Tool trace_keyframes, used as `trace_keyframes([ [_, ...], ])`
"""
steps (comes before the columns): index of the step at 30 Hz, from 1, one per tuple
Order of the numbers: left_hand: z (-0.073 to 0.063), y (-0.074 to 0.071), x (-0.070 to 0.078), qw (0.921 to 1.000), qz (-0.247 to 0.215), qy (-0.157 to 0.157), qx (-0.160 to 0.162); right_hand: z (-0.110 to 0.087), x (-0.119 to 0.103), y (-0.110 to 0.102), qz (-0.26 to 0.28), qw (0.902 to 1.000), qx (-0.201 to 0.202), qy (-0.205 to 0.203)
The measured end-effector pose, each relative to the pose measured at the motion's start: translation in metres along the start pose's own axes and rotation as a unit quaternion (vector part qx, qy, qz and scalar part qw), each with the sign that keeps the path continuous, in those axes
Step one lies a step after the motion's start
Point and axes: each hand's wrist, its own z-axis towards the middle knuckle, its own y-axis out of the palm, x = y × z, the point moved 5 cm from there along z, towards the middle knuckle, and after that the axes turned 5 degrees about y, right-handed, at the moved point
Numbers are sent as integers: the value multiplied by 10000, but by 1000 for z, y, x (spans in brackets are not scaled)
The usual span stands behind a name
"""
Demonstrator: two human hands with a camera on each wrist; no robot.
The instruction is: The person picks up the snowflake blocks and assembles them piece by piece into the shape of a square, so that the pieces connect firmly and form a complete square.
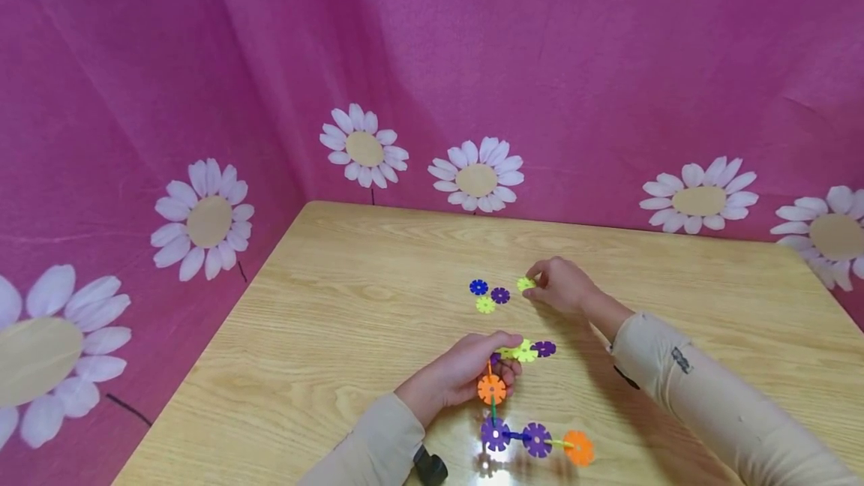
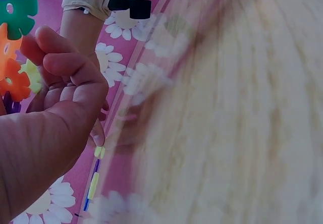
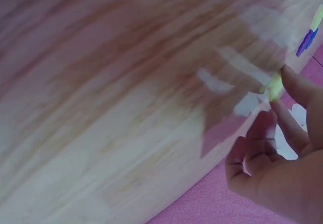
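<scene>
My left hand (image 1: 457,372) grips a chain of slotted plastic disc connectors (image 1: 537,440). The chain's yellow and purple discs stick out past the thumb, and its orange, green, purple and blue ones hang toward the table's front. Part of the chain is hidden by the fingers. Farther back, my right hand (image 1: 563,287) pinches the edge of a loose yellow disc (image 1: 526,284) between thumb and finger, low over the tabletop. In the right wrist view, that yellow disc (image 3: 274,88) sits between the fingertips. Left of it lie a blue disc (image 1: 478,287), a purple disc (image 1: 500,295) and another yellow disc (image 1: 485,304).
The glossy wooden table (image 1: 324,306) reaches back to a pink curtain (image 1: 540,43) printed with white daisies, which also runs along the left side. A black strap piece (image 1: 430,466) is at the left wrist.
</scene>
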Motion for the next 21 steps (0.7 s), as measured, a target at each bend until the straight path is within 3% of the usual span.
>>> trace_keyframes([
  [9, 3, 2, 1, 10000, 30, 39, 59, -10, -1, -3, -267, 9969, 742, -63],
  [21, 4, -1, -3, 9999, -38, -67, 121, -19, -11, -2, -38, 9945, 991, -333],
])
